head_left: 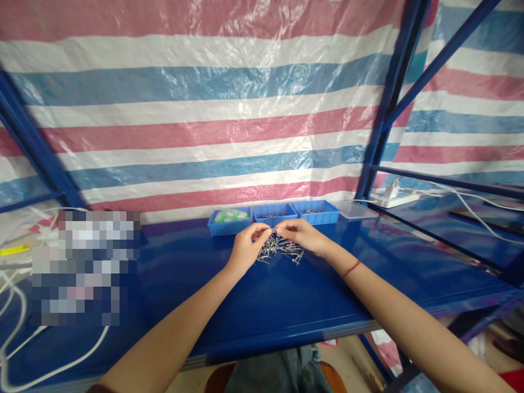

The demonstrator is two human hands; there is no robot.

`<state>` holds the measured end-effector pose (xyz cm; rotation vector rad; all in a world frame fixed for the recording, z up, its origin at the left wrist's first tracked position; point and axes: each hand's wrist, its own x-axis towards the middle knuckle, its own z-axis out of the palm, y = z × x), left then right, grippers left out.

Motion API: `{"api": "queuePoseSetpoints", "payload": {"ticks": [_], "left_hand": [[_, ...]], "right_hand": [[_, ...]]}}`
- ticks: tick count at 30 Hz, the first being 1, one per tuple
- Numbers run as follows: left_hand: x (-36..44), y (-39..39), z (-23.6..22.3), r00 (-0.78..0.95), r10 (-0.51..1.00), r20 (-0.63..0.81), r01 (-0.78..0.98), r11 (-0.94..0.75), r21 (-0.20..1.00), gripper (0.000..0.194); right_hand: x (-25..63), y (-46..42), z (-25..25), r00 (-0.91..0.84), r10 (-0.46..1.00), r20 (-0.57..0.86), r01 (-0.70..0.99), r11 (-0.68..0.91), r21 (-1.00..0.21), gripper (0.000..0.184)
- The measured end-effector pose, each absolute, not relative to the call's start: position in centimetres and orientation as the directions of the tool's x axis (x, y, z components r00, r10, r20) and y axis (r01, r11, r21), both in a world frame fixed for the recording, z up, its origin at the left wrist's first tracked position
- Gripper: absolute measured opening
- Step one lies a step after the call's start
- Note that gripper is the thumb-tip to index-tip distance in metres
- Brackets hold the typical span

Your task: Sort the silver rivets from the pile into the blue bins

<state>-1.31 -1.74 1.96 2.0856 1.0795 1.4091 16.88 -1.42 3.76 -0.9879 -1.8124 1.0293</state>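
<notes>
Forearms (184, 327) were extended; a thin piece (274, 230) was pinched between fingertips of left hand (245, 245) and right hand (303, 234), near loose fasteners (282, 249), where, should either pinch slacken, it could be lost; blue bins (327, 218) were set farther.

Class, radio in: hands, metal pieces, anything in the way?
Left hand, right hand: pinching a thin piece. Metal pieces: piled below on table. Blue bins: behind them, apparently not blocking.
</notes>
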Motion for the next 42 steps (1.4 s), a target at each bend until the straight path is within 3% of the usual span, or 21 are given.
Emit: {"api": "queuePoseSetpoints", "payload": {"ticks": [9, 16, 20, 25, 28, 31, 35, 38, 42], "left_hand": [[-1.3, -1.9, 2.1, 0.176, 0.733, 0.657, 0.363, -0.669, 0.648, 0.018], [-1.4, -1.5, 2.0, 0.157, 0.720, 0.676, 0.378, -0.676, 0.632, 0.017], [-1.4, -1.6, 2.1, 0.174, 0.733, 0.658, 0.408, -0.661, 0.630, 0.017], [-1.4, -1.5, 1.8, 0.244, 0.750, 0.615, 0.450, -0.649, 0.613, 0.021], [-1.5, -1.1, 1.4, 0.255, 0.749, 0.611, 0.493, -0.644, 0.584, 0.029], [-1.6, -1.0, 1.1, 0.313, 0.731, 0.606, 0.535, -0.663, 0.524, 0.033], [-1.7, -1.2, 1.1, 0.411, 0.706, 0.577, 0.569, -0.693, 0.443, 0.025], [-1.7, -1.2, 1.0, 0.435, 0.693, 0.575, 0.571, -0.706, 0.420, 0.023], [-1.9, -0.8, 0.7, 0.404, 0.699, 0.590, 0.596, -0.690, 0.410, 0.022]], "right_hand": [[16.4, -1.5, 3.6, -0.387, 0.902, 0.190, 0.198, 0.283, -0.938, 0.040], [16.1, -1.7, 4.0, -0.307, 0.872, 0.382, 0.083, 0.424, -0.902, 0.034], [16.0, -2.1, 4.3, -0.286, 0.815, 0.503, 0.097, 0.547, -0.831, 0.028], [16.0, -2.1, 4.4, -0.268, 0.747, 0.608, 0.298, 0.665, -0.685, 0.022], [17.4, -1.2, 4.6, -0.124, 0.699, 0.704, 0.481, 0.663, -0.574, 0.021], [20.2, 0.6, 4.6, 0.082, 0.632, 0.770, 0.673, 0.535, -0.511, 0.022], [23.8, 2.6, 4.0, 0.192, 0.676, 0.711, 0.860, 0.233, -0.454, 0.028], [24.5, 2.9, 3.6, 0.198, 0.689, 0.697, 0.907, 0.140, -0.396, 0.035], [22.8, 1.8, 3.7, -0.064, 0.817, 0.573, 0.883, 0.314, -0.348, 0.025]]}}
